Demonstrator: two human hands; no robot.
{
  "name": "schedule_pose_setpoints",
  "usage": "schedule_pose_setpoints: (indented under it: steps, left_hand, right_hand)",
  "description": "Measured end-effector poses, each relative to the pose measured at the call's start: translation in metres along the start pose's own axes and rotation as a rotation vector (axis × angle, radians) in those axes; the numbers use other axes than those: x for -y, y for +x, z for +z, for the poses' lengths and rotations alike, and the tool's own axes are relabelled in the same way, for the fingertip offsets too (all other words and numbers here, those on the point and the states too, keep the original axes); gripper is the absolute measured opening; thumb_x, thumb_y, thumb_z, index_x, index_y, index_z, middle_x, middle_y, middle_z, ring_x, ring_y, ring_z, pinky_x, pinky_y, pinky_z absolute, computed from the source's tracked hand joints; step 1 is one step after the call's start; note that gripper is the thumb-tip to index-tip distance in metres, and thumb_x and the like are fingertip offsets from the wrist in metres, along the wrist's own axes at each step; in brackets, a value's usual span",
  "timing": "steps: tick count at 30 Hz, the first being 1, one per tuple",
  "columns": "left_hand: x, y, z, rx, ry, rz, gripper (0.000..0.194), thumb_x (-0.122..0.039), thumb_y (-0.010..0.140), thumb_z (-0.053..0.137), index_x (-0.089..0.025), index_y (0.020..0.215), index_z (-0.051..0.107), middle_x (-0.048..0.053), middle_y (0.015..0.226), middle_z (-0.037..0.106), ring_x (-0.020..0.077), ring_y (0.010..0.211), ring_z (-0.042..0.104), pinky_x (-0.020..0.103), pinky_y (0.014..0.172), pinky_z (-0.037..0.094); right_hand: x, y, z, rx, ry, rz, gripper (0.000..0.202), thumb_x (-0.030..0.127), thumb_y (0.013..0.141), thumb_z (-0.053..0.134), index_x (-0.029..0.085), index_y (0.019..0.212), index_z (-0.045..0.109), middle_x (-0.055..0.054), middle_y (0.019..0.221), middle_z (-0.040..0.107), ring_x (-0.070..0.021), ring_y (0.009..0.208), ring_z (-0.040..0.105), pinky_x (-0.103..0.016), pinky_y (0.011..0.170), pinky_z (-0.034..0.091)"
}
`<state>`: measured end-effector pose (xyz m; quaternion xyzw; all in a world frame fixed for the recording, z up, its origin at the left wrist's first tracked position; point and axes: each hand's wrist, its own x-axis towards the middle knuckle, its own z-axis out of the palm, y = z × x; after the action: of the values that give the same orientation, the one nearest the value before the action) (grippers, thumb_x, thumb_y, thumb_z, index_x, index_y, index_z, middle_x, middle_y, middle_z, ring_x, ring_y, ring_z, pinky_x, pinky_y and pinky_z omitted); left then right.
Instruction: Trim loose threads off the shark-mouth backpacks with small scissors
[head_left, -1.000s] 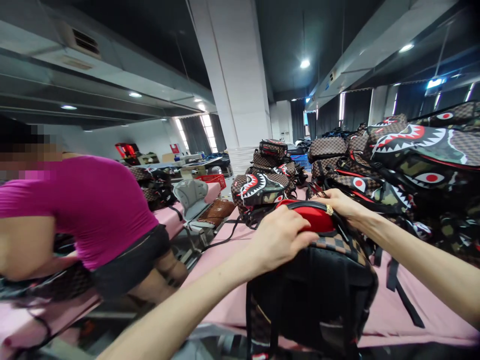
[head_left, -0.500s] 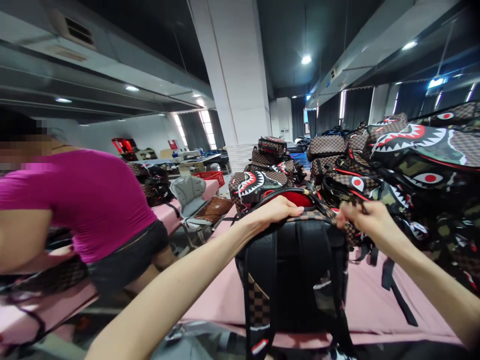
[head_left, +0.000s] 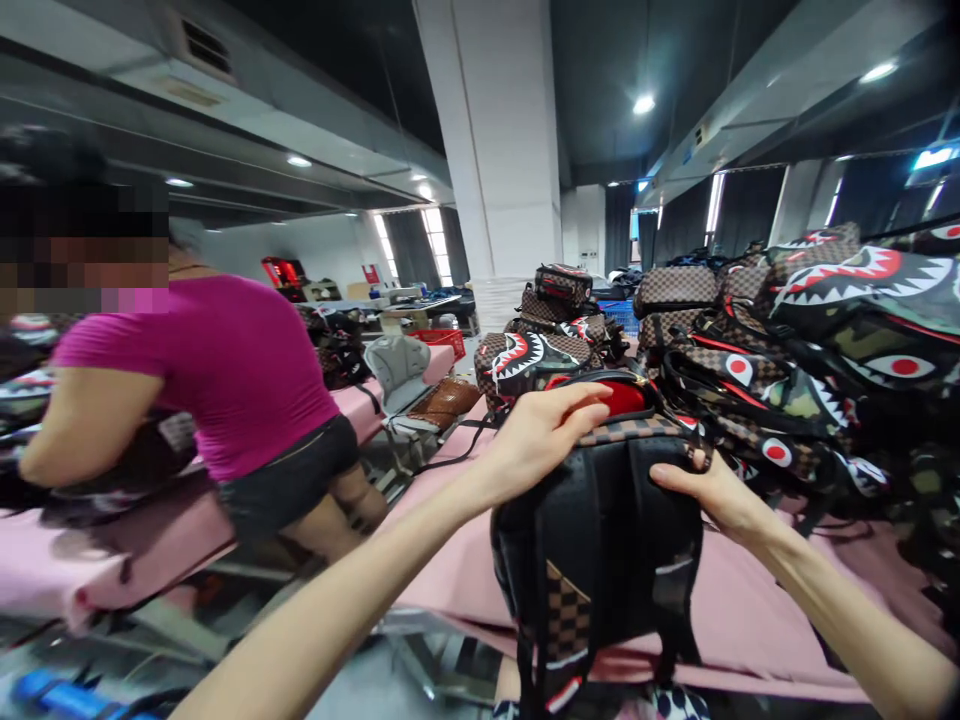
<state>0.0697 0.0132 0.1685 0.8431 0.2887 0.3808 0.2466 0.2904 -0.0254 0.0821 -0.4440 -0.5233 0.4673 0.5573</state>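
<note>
Backpack (head_left: 615, 530) between left hand (head_left: 551, 430) and right hand (head_left: 709, 490) was black with brown checks; lining (head_left: 628, 398) beside left hand, red. Surface (head_left: 765, 620) below both was pink; shirt (head_left: 247, 370) leftward, magenta.

The left hand (head_left: 540, 437) is laid over the top left edge of the backpack (head_left: 611, 530), fingers (head_left: 585, 395) slightly bent; the right hand (head_left: 716, 492) is held at its upper right corner, thumb (head_left: 675, 478) pointed inward. Both forearms (head_left: 375, 580) are stretched forward.

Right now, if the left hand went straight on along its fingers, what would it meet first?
Probably the red lining in the open top of the black backpack, just past the fingertips of the left hand. Depth there is hard to judge.
</note>
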Motion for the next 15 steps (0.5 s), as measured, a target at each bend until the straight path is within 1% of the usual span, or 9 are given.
schedule_pose_setpoints:
  steps: [1,3,5,7,9,11,12,13,15]
  left_hand:
    - [0.001,-0.017,-0.008,-0.062,0.008,-0.033,0.029,-0.037,0.083,0.048,-0.018,0.096,0.066,0.002,0.096,0.068,0.0145,0.086,0.059,0.022,0.078,0.042]
    - [0.009,-0.052,-0.017,-0.167,0.022,-0.238,0.036,-0.042,0.084,0.045,-0.015,0.078,0.068,0.004,0.077,0.069,0.0145,0.072,0.06,0.022,0.068,0.045]
    - [0.019,-0.081,-0.012,-0.102,-0.06,-0.477,0.047,-0.049,0.083,0.044,-0.013,0.063,0.065,0.005,0.06,0.065,0.0146,0.058,0.058,0.023,0.058,0.044]
    - [0.024,-0.096,0.005,-0.002,-0.269,-0.565,0.047,-0.053,0.08,0.048,-0.012,0.067,0.066,0.007,0.066,0.067,0.0162,0.064,0.06,0.024,0.06,0.046]
    - [0.023,-0.094,0.029,0.0,-0.613,-0.583,0.049,-0.056,0.08,0.048,-0.011,0.082,0.066,0.009,0.08,0.069,0.0187,0.075,0.063,0.026,0.067,0.048]
    - [0.015,-0.082,0.051,-0.088,-0.95,-0.622,0.053,-0.058,0.079,0.048,-0.01,0.094,0.064,0.012,0.087,0.069,0.0207,0.079,0.064,0.03,0.071,0.05]
    - [0.012,-0.075,0.06,-0.138,-1.061,-0.638,0.051,-0.056,0.079,0.051,-0.01,0.098,0.063,0.013,0.088,0.069,0.0211,0.078,0.065,0.032,0.073,0.051]
    - [0.009,-0.069,0.067,-0.17,-1.119,-0.636,0.048,-0.051,0.077,0.056,-0.01,0.101,0.062,0.012,0.087,0.069,0.0213,0.077,0.066,0.033,0.073,0.051]
    - [0.007,-0.062,0.076,-0.181,-1.079,-0.566,0.04,-0.038,0.073,0.065,-0.011,0.102,0.062,0.011,0.083,0.07,0.0204,0.074,0.066,0.032,0.074,0.051]
  right_hand:
    - [-0.003,0.002,-0.006,-0.022,-0.021,0.006,0.049,0.038,0.061,0.077,0.019,0.104,0.063,-0.007,0.105,0.067,-0.0251,0.095,0.063,-0.036,0.079,0.054]
    - [-0.007,0.006,-0.012,-0.03,-0.039,0.023,0.045,0.038,0.06,0.077,0.02,0.1,0.064,-0.006,0.105,0.067,-0.0249,0.093,0.064,-0.036,0.077,0.055]
    - [-0.007,0.009,-0.013,-0.015,-0.03,0.04,0.042,0.037,0.06,0.077,0.022,0.098,0.065,-0.005,0.104,0.067,-0.0242,0.091,0.065,-0.034,0.076,0.056]
    - [-0.006,0.009,-0.009,-0.01,-0.02,0.049,0.042,0.036,0.06,0.078,0.023,0.098,0.065,-0.004,0.104,0.068,-0.0242,0.09,0.065,-0.033,0.075,0.056]
    - [-0.004,0.007,-0.006,-0.015,-0.017,0.051,0.042,0.036,0.06,0.077,0.023,0.098,0.066,-0.004,0.103,0.068,-0.0248,0.092,0.064,-0.033,0.074,0.057]
    - [-0.003,0.003,-0.006,-0.005,-0.032,0.052,0.038,0.036,0.062,0.076,0.023,0.096,0.066,-0.004,0.099,0.069,-0.0248,0.091,0.065,-0.033,0.073,0.057]
    - [-0.003,0.0,-0.008,0.007,-0.046,0.058,0.036,0.037,0.063,0.075,0.023,0.095,0.067,-0.004,0.095,0.07,-0.0248,0.089,0.065,-0.034,0.072,0.057]
    - [-0.003,-0.003,-0.01,0.016,-0.061,0.064,0.035,0.038,0.064,0.075,0.023,0.095,0.067,-0.004,0.093,0.07,-0.0248,0.086,0.066,-0.034,0.071,0.057]
    - [-0.003,-0.009,-0.015,0.014,-0.088,0.066,0.037,0.039,0.065,0.074,0.022,0.097,0.067,-0.005,0.092,0.071,-0.025,0.083,0.066,-0.035,0.07,0.057]
